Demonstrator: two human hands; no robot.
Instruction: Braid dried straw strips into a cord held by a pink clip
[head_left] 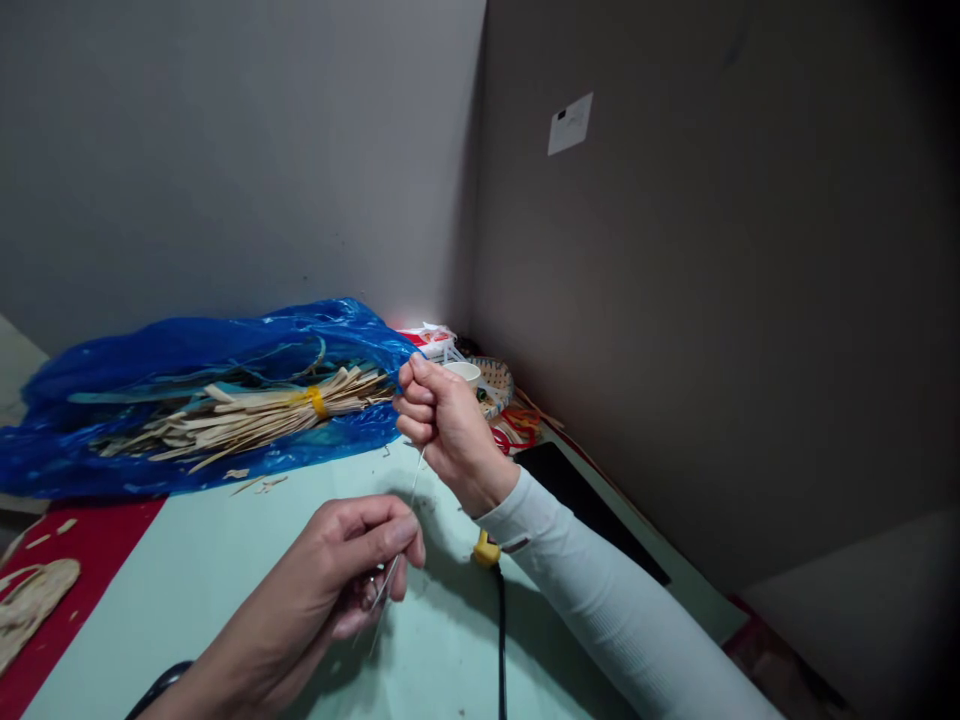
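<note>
Left hand point(367, 560) nearest me, bare forearm, thumb and index pinched on a thin pale strand point(416, 482), other fingers curled; thin ends poke out below. Strand runs up, taut-looking, over the mint-green tabletop point(225, 570) into my right hand point(446, 415), farther out, curled into a fist around its upper end, in a pale sleeve point(592, 580). Black cable point(502, 640) with a yellow plug point(486, 550) lies just beside my right wrist. Far left, flat woven straw piece point(37, 605) on red cloth point(112, 530). Right, past my sleeve, black flat panel point(592, 505). Beyond: straw bundle point(262, 420), yellow band point(316, 402) around it, on an open blue plastic bag point(150, 345). Behind my right fist, white cup point(466, 373), partly hidden, beside a woven basket point(498, 380). Farthest, white card point(570, 124) on the right wall point(712, 280).
</note>
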